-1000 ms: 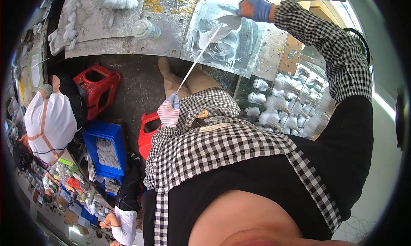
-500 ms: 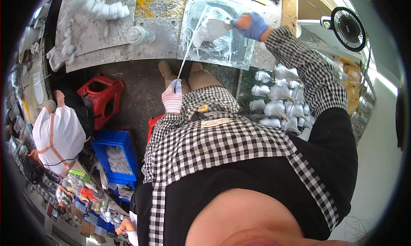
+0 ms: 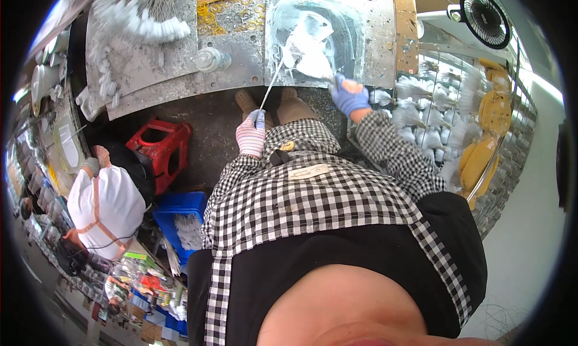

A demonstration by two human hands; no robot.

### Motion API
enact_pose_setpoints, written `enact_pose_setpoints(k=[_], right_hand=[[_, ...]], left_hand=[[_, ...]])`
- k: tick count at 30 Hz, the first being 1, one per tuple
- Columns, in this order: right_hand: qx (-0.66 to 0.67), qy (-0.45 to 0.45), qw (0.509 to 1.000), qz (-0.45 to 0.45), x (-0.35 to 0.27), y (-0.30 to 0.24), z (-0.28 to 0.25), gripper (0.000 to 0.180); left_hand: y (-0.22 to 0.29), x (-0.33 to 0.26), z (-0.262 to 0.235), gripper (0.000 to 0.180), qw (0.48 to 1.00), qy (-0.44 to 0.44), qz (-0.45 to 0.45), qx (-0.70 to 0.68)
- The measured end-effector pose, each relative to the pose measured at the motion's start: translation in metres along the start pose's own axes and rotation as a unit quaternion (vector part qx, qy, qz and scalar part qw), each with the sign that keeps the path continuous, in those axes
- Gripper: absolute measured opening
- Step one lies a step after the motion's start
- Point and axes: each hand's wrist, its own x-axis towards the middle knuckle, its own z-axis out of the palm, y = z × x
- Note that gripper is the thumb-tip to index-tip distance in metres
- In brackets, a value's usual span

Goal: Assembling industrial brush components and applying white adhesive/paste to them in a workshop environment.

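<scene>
My left hand (image 3: 250,134), in a pink-and-white striped glove, is closed around a long thin pale stick (image 3: 274,81). The stick slants up over the table's front edge, its far end at the left side of a mass of white paste (image 3: 308,50). That paste lies smeared over a clear sheet (image 3: 355,30) on the metal tabletop. At the sheet's near right corner is my right hand (image 3: 351,96), in a blue glove with bare fingertips. Its fingers are closed on the handle end of a flat scraper, whose white-coated blade (image 3: 322,68) merges with the paste.
A clear jar (image 3: 212,59) stands left of the sheet. White-tipped wire bundles (image 3: 150,27) and yellow rings (image 3: 211,18) lie farther off. More white bundles (image 3: 421,105) fill a rack at right, below a black fan (image 3: 484,20). A red stool (image 3: 159,144), blue crate (image 3: 180,210) and co-worker (image 3: 105,207) are left.
My right hand has swept down toward me with the scraper, from the sheet's far right to its near corner. The stick's far end has come nearer, to the paste's left edge. The view has shifted slightly.
</scene>
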Motion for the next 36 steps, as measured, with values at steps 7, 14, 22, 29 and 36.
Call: enact_pose_setpoints(k=[7,14,22,29,36], right_hand=[[0.133,-0.016,0.989,0.066,-0.032,-0.067,0.072,0.044],[0.217,0.043,0.970,0.105,0.018,-0.096,0.066,0.038],[0.137,-0.049,0.983,0.116,0.019,-0.008,0.011,0.038],[0.069,-0.037,0.996,0.031,0.080,-0.006,-0.027,0.039],[-0.044,-0.023,0.997,-0.064,0.088,-0.012,-0.081,0.034]], left_hand=[[-0.004,0.018,-0.010,0.028,0.996,0.000,0.066,0.065],[0.009,0.035,-0.029,0.025,0.994,-0.058,0.052,0.075],[-0.003,0.044,-0.028,0.027,0.993,-0.028,0.100,0.057],[0.012,0.047,-0.009,0.029,0.988,-0.067,0.098,0.095],[0.010,0.062,0.024,0.035,0.982,-0.112,0.070,0.138]])
